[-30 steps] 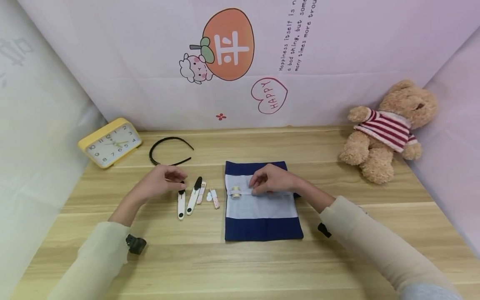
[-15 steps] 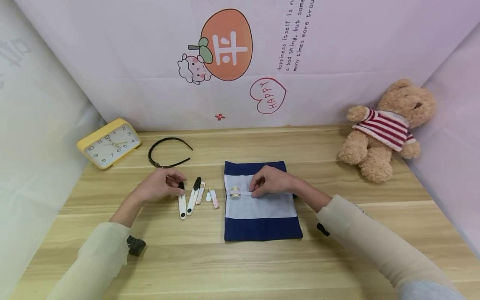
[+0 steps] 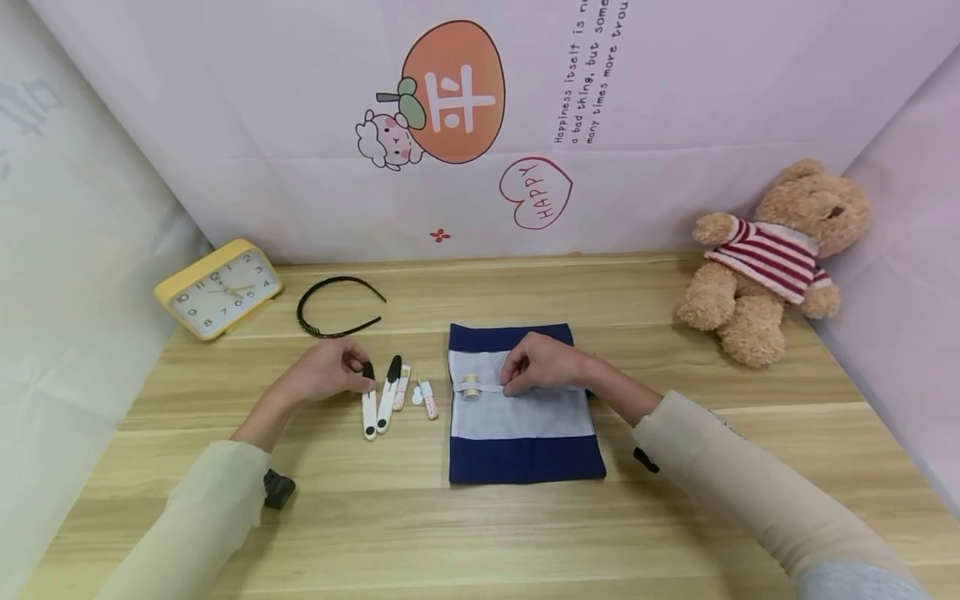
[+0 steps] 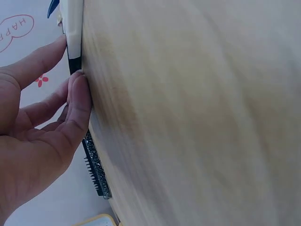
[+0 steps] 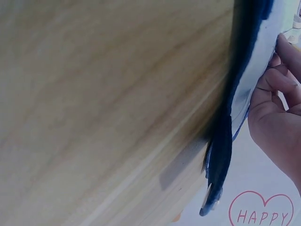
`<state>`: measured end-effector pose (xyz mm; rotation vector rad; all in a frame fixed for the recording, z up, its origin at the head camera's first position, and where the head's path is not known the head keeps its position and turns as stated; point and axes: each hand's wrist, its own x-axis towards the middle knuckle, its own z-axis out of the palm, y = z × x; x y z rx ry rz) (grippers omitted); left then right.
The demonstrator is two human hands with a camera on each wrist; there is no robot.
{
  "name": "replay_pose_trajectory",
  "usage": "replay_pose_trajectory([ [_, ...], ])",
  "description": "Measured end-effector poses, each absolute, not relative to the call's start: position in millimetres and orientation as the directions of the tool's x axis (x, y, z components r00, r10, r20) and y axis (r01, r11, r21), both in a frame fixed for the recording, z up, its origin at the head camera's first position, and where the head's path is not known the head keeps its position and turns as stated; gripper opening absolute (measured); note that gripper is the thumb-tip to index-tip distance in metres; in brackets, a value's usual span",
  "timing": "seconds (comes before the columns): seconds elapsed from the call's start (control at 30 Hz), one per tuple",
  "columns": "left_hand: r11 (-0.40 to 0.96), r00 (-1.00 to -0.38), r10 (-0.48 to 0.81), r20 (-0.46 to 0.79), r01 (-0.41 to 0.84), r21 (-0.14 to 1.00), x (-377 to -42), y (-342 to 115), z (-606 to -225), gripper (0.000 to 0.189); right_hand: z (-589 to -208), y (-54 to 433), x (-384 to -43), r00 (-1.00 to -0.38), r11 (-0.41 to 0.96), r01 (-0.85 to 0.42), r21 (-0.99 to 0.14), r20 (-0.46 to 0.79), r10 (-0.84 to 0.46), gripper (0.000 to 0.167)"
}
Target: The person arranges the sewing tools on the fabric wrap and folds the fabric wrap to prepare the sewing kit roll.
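In the head view my left hand pinches the black end of a white pair of thread snips. The left wrist view shows its thumb and fingers at the black part of the white snips. A second, similar pair of snips lies just to the right. On a navy and pale cloth pouch, spread flat, my right hand pinches a thin white elastic strap. A small cream thread spool sits under that strap, left of the fingers.
Two small pinkish-white items, one a narrow piece and one a strip, lie between snips and pouch. Behind are a black headband and a yellow clock. A teddy bear sits at the back right.
My left hand has come down onto the left pair of snips and shifted it slightly right, closer to the second pair. My right hand stays at the strap, almost still.
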<state>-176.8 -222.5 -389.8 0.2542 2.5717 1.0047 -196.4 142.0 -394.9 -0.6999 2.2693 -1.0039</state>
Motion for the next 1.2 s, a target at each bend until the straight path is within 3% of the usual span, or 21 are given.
replay_pose_trajectory([
  [0.23,0.724,-0.905,0.301,-0.301,0.011,0.690,-177.0,-215.4,-387.1,0.042,-394.5,141.9,-196.5,-0.696,0.576,-0.239,-0.782,-0.276,-0.663,0.002],
  [0.57,0.605,-0.889,0.329,-0.319,-0.061,0.794,-175.8,-216.9,-385.7,0.039,-393.9,142.9,-196.7,-0.678,0.567,-0.250,-0.785,-0.276,-0.682,0.006],
  [0.93,0.505,-0.918,0.320,-0.233,-0.043,0.862,-174.3,-208.6,-368.3,0.047,-395.4,146.0,-196.9,-0.680,0.562,-0.250,-0.789,-0.270,-0.682,0.007],
  [1.2,0.510,-0.922,0.334,-0.193,0.005,0.860,-178.0,-186.8,-361.2,0.045,-394.6,145.5,-196.6,-0.683,0.563,-0.256,-0.786,-0.265,-0.681,0.007],
])
